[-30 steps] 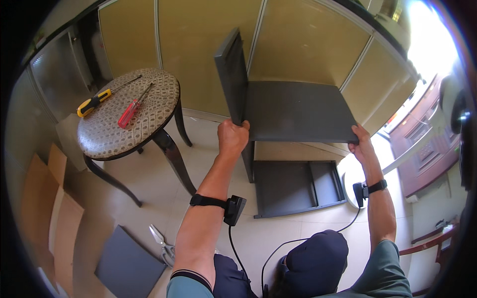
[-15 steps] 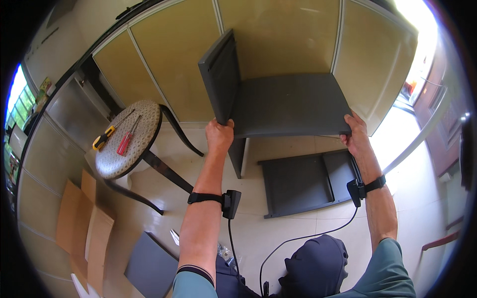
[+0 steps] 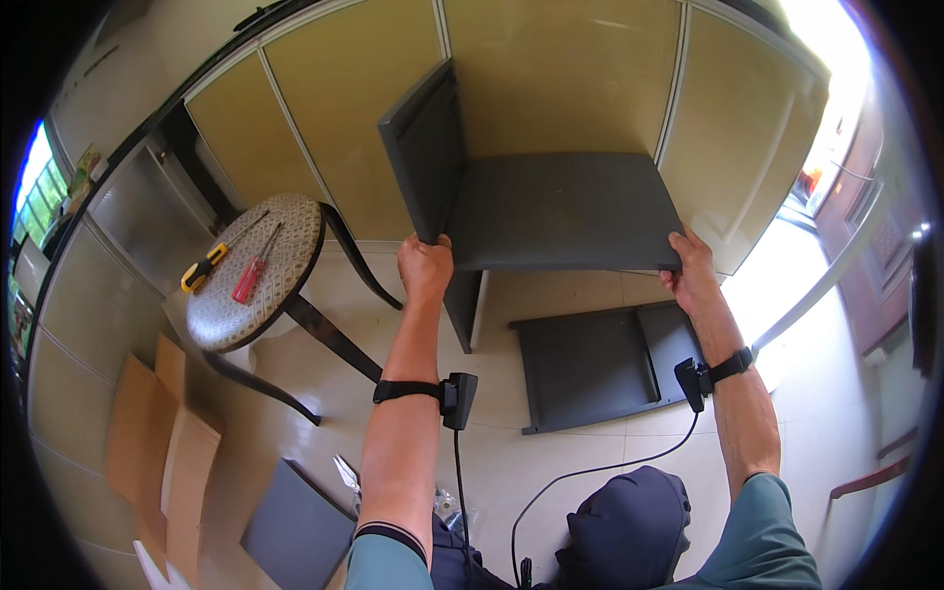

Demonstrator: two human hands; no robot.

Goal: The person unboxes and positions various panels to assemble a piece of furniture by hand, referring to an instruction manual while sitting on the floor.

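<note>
A dark grey furniture panel [image 3: 560,211] lies level in front of me, held between both hands. At its left end an upright grey side panel [image 3: 423,147] rises above it and extends below. My left hand [image 3: 426,267] is closed around the corner where the two boards meet, thumb on top. My right hand [image 3: 692,265] grips the near right corner of the level panel, thumb above and fingers underneath. Below, a grey panel with raised edges [image 3: 585,374] lies flat on the floor.
A round patterned stool [image 3: 221,317] at left carries a yellow-black screwdriver [image 3: 204,268] and a red-handled screwdriver [image 3: 248,282]. Near it are an opened cardboard box [image 3: 143,442], a loose grey board [image 3: 298,526] and pliers [image 3: 346,474]. Beige cabinets [image 3: 551,79] stand behind the panels.
The level panel and upright side panel have shifted slightly left, the upright leaning a little more leftward. Both hands keep their hold and move with them.
</note>
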